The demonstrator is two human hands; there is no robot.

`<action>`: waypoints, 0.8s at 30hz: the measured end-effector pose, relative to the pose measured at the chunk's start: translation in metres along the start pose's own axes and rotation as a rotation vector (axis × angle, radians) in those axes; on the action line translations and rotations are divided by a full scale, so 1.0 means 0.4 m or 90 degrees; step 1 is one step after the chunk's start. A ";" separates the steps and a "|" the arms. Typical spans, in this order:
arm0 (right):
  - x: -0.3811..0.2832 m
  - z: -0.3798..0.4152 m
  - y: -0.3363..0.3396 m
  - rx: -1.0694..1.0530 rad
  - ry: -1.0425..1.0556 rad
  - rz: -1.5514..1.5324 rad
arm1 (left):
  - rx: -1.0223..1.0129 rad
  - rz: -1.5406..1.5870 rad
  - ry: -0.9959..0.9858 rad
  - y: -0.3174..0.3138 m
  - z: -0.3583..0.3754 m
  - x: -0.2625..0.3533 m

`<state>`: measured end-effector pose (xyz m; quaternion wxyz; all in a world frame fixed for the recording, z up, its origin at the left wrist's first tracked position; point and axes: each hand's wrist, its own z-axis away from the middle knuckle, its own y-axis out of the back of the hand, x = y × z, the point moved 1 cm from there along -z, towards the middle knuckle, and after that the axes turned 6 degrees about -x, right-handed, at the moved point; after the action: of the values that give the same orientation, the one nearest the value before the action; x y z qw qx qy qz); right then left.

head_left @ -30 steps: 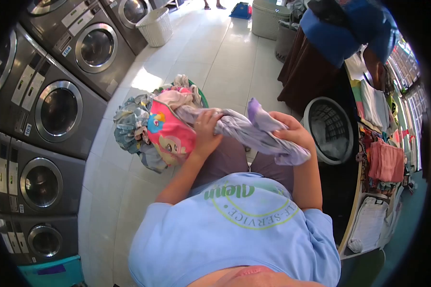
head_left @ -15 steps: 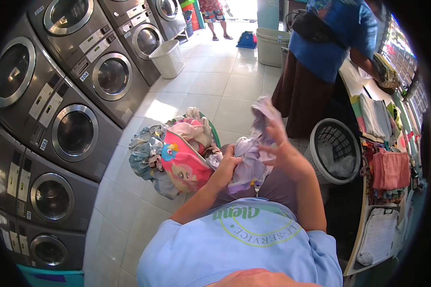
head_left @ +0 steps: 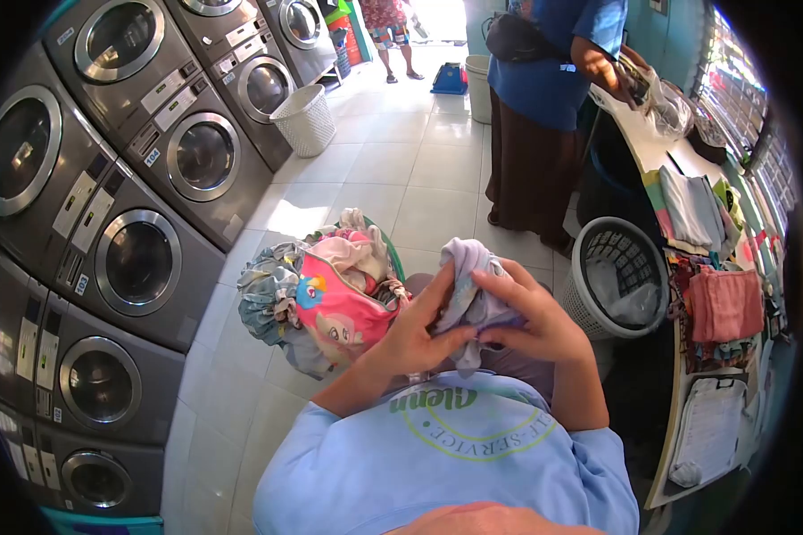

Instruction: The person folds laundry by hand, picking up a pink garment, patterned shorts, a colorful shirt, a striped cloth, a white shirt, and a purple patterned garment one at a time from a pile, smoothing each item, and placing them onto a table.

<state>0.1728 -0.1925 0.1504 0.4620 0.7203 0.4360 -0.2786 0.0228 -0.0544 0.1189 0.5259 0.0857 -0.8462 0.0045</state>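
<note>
A small lavender garment (head_left: 466, 267) is bunched up in front of my chest, above my lap; its exact kind is hard to make out in the folds. My left hand (head_left: 422, 332) grips its left side, thumb in front. On the other side my right hand (head_left: 537, 314) has its fingers and thumb closed on the cloth. Left of my hands stands a green-rimmed basket (head_left: 389, 245) heaped with laundry. A pink printed cloth (head_left: 343, 299) with cartoon figures and a grey-blue gathered cloth (head_left: 277, 285) hang over its side.
Stacked dryers (head_left: 138, 259) line the left wall. A grey laundry basket (head_left: 598, 312) holding clear plastic stands at right, beside a counter (head_left: 656, 499) with folded clothes (head_left: 727, 308) and a clipboard (head_left: 707, 428). A co-worker (head_left: 544, 116) in blue stands ahead; a white basket (head_left: 305, 125) is farther off.
The garment, earlier spread out with my right hand raised and blurred, is now gathered compactly between both hands. The co-worker has shifted left and stands more upright, hands at a plastic bag.
</note>
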 end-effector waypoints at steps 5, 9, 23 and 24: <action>-0.038 0.043 0.084 -0.012 -0.085 0.111 | 0.081 -0.020 0.032 0.016 -0.044 0.032; 0.044 0.103 0.145 -0.140 -0.085 0.053 | 0.102 0.059 0.037 0.067 -0.081 0.034; 0.100 0.011 0.037 0.336 -0.223 -0.017 | -0.125 -0.104 0.150 -0.036 -0.215 -0.139; 0.084 0.012 0.040 0.314 -0.237 0.046 | -0.124 -0.108 0.169 -0.035 -0.210 -0.143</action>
<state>0.2025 -0.1875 0.1280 0.3550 0.7625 0.2374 -0.4860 0.1242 -0.0520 0.1042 0.6375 0.1044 -0.7553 -0.1103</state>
